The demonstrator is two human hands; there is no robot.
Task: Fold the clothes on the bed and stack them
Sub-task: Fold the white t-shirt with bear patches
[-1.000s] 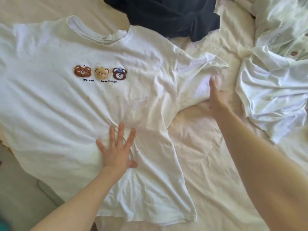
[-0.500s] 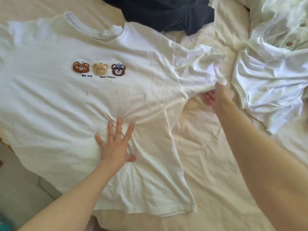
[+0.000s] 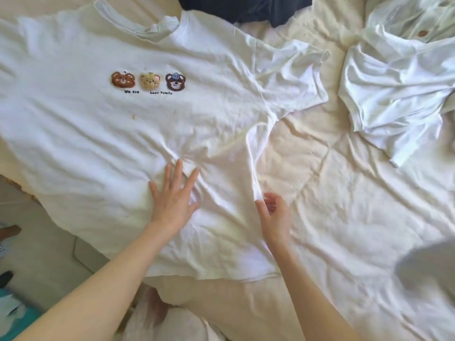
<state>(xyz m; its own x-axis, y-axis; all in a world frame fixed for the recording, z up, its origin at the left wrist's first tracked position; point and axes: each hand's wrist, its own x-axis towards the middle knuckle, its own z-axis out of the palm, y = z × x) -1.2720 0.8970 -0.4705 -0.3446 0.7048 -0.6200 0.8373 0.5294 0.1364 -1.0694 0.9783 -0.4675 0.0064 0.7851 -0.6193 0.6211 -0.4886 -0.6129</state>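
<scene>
My right hand (image 3: 273, 215) has come back from the far sleeve to the near side seam of the white T-shirt (image 3: 123, 124), fingers loosely curled just beside the edge and holding nothing, while my left hand (image 3: 173, 195) still presses flat, fingers spread, on the shirt's lower middle. The shirt lies face up across the left of the bed (image 3: 332, 205); it looks light, soft and quick to wrinkle, so I would take it at that seam and the hem. Farther off, a crumpled white garment (image 3: 394, 94) lies right and a dark garment (image 3: 246, 8) at the far edge; I see no containers.

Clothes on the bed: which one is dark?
The navy garment at the top edge, behind the bear T-shirt; the other clothes are white.
</scene>
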